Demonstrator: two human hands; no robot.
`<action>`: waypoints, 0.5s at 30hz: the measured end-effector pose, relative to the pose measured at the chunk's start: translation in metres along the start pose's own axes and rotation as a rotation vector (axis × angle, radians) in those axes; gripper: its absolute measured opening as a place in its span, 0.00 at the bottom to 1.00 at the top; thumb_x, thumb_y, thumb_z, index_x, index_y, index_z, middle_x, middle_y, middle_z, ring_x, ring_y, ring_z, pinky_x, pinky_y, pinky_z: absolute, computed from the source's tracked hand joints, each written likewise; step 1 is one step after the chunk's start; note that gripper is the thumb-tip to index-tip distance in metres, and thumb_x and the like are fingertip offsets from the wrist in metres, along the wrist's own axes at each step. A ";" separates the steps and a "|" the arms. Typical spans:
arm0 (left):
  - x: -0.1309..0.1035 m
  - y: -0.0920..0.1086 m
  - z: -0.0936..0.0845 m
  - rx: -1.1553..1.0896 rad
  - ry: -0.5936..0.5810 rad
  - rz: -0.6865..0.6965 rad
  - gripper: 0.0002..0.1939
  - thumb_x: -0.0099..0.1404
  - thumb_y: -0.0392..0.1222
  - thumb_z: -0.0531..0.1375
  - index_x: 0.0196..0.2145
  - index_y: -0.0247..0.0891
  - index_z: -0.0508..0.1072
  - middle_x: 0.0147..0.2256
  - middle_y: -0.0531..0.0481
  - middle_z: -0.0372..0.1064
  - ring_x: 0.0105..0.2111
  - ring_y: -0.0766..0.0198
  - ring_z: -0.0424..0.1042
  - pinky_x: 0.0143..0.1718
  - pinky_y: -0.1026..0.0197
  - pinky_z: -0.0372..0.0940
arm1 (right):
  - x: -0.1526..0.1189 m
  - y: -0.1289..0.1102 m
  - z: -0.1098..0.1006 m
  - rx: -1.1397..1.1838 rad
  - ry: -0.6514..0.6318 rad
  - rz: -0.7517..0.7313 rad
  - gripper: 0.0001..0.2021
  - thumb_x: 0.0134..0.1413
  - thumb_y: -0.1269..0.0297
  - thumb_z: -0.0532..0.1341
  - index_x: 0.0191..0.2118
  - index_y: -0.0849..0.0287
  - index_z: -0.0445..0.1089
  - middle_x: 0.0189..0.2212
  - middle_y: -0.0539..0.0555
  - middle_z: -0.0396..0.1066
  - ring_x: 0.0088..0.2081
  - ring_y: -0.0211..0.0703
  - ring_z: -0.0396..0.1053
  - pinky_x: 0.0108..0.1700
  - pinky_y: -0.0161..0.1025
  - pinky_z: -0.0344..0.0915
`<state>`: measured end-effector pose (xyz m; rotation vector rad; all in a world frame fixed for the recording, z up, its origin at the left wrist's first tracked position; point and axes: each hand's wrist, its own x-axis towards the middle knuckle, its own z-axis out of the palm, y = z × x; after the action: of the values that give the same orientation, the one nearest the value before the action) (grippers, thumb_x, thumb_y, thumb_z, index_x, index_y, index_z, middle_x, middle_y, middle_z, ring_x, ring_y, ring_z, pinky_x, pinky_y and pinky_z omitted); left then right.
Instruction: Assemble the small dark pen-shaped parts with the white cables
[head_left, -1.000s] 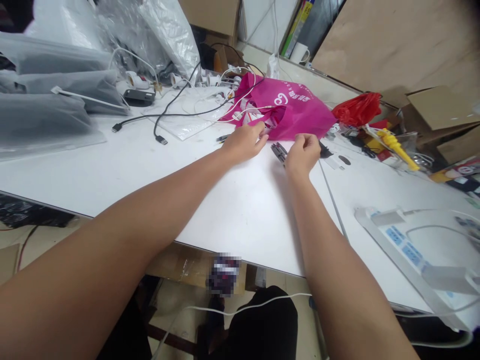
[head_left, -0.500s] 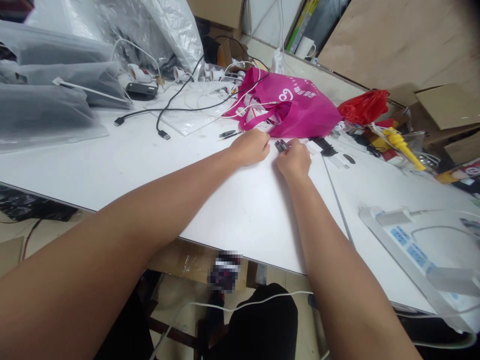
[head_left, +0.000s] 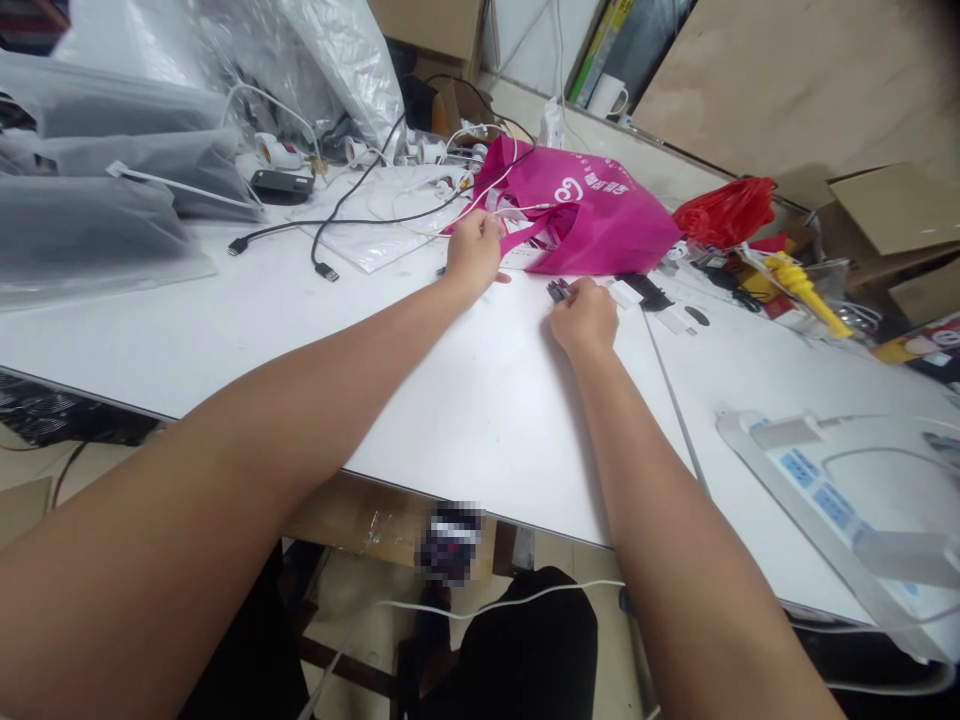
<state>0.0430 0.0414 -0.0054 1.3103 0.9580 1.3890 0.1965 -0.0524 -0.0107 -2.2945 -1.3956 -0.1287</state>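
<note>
My left hand (head_left: 474,252) is at the mouth of the magenta cloth bag (head_left: 622,225), by its handle (head_left: 517,238). Its fingers are curled, and whatever they hold is hidden. On the white table (head_left: 480,410) rests my right hand (head_left: 589,315), closed around a small bunch of dark, pen-like sticks (head_left: 559,290) whose ends poke out to the left. White paper-like items show inside the bag's opening. Just right of my right hand lie a small white piece (head_left: 625,294) and a flat black item (head_left: 652,292).
Black cables with USB plugs (head_left: 326,271) lie left of the bag beside a clear plastic sleeve (head_left: 367,250). Grey plastic packets (head_left: 90,225) are piled at the left. At right are a red plastic bag (head_left: 727,212), a yellow tool (head_left: 806,290) and a power strip (head_left: 825,500).
My left hand has moved up and left, away from my right hand, to the bag's mouth. It now covers most of the pens lying there. My right hand has hardly shifted.
</note>
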 end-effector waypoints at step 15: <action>0.008 -0.001 -0.015 -0.091 -0.229 -0.261 0.12 0.89 0.47 0.51 0.53 0.44 0.73 0.56 0.40 0.84 0.63 0.52 0.83 0.63 0.45 0.75 | 0.000 0.000 0.002 0.012 0.016 -0.009 0.23 0.67 0.74 0.56 0.61 0.59 0.79 0.60 0.67 0.81 0.62 0.64 0.74 0.64 0.57 0.70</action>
<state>0.0289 0.0508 -0.0066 1.1995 0.8644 1.0466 0.1959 -0.0513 -0.0125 -2.2723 -1.3956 -0.1406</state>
